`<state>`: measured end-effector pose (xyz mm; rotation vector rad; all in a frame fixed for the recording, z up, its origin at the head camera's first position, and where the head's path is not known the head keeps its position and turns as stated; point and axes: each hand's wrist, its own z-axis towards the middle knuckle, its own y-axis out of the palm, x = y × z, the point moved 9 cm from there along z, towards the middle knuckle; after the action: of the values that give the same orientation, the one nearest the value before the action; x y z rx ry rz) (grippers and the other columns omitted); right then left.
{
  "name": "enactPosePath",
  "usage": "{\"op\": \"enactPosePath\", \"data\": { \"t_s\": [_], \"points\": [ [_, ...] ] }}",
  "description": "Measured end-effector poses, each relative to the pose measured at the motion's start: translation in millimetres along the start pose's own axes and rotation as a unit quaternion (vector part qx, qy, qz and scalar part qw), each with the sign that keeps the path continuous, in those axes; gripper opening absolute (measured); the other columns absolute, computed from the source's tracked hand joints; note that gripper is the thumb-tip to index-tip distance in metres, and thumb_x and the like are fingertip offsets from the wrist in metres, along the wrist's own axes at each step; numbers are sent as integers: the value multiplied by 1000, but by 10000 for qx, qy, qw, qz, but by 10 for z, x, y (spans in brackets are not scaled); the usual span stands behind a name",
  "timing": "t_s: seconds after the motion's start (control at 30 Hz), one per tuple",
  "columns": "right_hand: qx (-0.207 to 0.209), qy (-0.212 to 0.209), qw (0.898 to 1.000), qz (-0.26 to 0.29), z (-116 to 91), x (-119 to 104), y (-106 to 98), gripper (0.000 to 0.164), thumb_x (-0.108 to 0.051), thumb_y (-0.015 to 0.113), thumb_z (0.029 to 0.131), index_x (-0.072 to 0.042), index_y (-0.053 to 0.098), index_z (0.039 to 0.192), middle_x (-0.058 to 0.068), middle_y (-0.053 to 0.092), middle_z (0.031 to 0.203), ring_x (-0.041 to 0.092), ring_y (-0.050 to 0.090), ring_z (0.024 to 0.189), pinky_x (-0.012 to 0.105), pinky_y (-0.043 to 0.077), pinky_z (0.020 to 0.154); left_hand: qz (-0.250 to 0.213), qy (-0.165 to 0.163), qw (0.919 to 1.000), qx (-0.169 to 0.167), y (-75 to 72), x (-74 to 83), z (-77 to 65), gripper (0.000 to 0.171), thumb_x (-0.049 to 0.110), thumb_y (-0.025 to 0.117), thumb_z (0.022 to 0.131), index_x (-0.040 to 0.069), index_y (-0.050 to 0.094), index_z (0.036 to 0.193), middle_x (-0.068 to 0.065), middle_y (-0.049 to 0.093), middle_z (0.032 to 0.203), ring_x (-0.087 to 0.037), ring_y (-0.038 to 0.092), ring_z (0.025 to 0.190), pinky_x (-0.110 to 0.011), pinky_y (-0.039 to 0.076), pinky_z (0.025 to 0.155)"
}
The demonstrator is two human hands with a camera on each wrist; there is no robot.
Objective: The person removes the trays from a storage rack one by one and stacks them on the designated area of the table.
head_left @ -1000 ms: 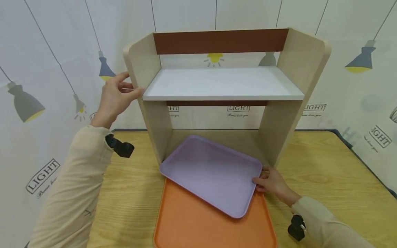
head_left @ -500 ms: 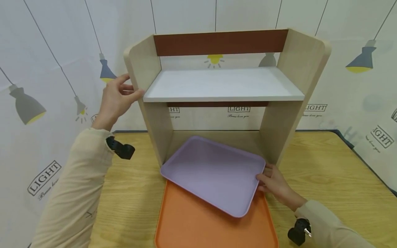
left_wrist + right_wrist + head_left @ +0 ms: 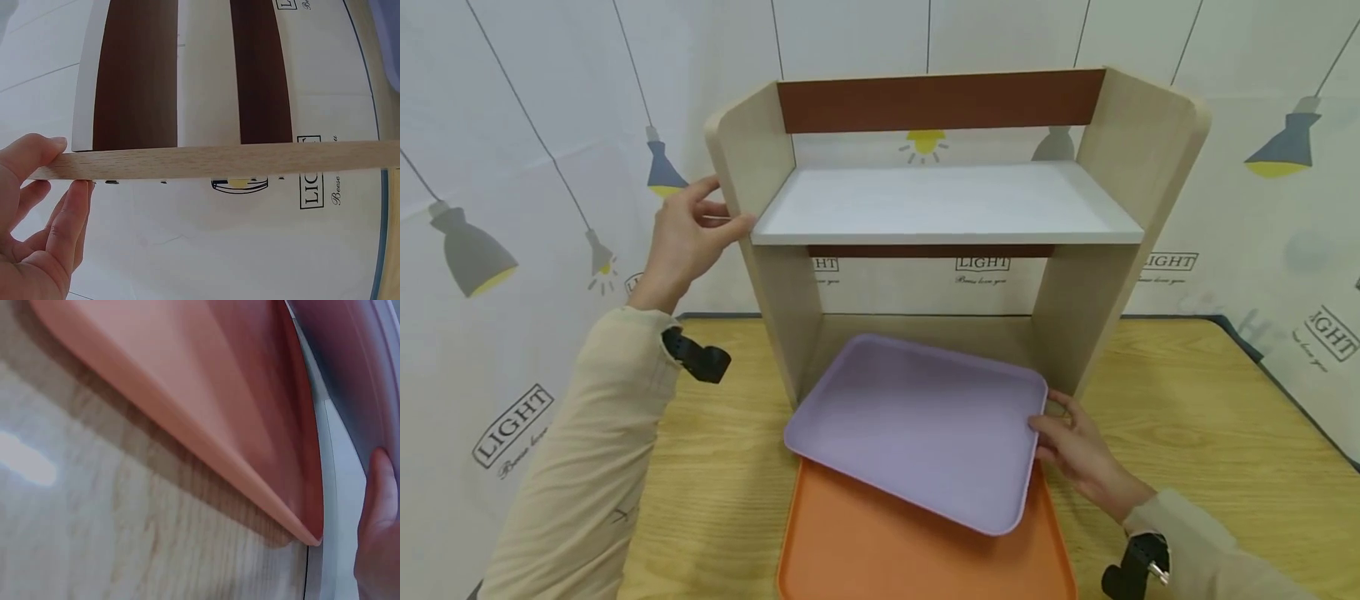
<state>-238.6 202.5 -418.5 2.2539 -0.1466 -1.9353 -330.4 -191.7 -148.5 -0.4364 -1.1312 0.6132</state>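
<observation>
A purple tray [image 3: 917,433] lies slanted in the head view, its back part inside the lower compartment of a pale wooden shelf unit [image 3: 752,154]. My right hand [image 3: 1082,450] pinches its right edge, thumb on top and fingers beyond the rim. Beneath it, an orange tray [image 3: 917,562] rests on the table; the right wrist view shows a gap between the purple tray's underside [image 3: 350,369] and the orange tray [image 3: 206,406]. My left hand [image 3: 685,237] grips the unit's left side panel, and in the left wrist view thumb and fingers stand on opposite faces of the panel [image 3: 187,164].
A white board [image 3: 947,200] forms the upper shelf, with a brown rail [image 3: 940,102] across the back above it. The wood-grain table [image 3: 1210,417] extends to both sides. Behind stands a wall covering [image 3: 580,100] printed with lamps.
My right hand has moved slightly right with the purple tray, whose right end has shifted right, so the tray lies less slanted. The left hand still holds the side panel.
</observation>
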Motion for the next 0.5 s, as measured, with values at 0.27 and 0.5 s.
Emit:
{"op": "enactPosePath", "data": {
  "t_s": [0.27,0.5],
  "points": [
    [-310,201,9990,267,-92,24,-15,66,-2,46,89,-1,0,137,1,58,85,9,60,72,21,50,62,-32,18,10000,-9,5,6,1,58,29,61,82,16,39,134,-18,55,111,-29,55,99,-44,43,85],
    [-514,317,9978,265,-128,61,-65,68,-5,46,90,-2,-1,139,-1,58,89,9,60,77,22,50,66,-24,35,10000,-5,4,8,-1,58,29,61,82,16,39,135,-18,55,112,-29,55,99,-45,43,85]
  ]
}}
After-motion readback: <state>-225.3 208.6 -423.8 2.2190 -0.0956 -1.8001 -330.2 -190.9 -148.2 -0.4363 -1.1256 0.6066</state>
